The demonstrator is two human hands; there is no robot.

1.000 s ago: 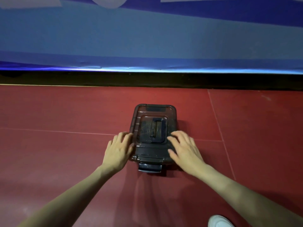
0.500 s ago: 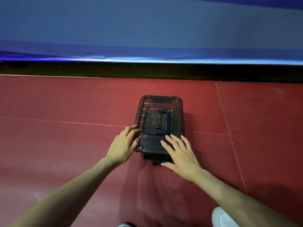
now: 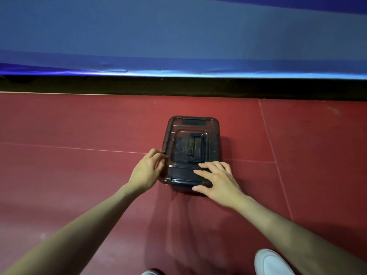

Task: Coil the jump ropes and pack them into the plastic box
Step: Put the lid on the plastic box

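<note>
- Your left hand [image 3: 146, 172] rests against the left edge of the plastic box [image 3: 191, 153], fingers loosely bent, gripping nothing.
- The box sits on the red floor [image 3: 79, 175] with its lid on; coiled ropes show dimly through it, so packing looks done.
- Your right hand [image 3: 217, 180] lies flat on the near lid end, by the front latch [image 3: 183, 182]; latching seems to remain.

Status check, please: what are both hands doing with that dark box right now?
Left hand touching plastic box side, fingers curled at lid edge. Right hand flat on lid by near latch. Lid on. Nothing blocking.
</note>
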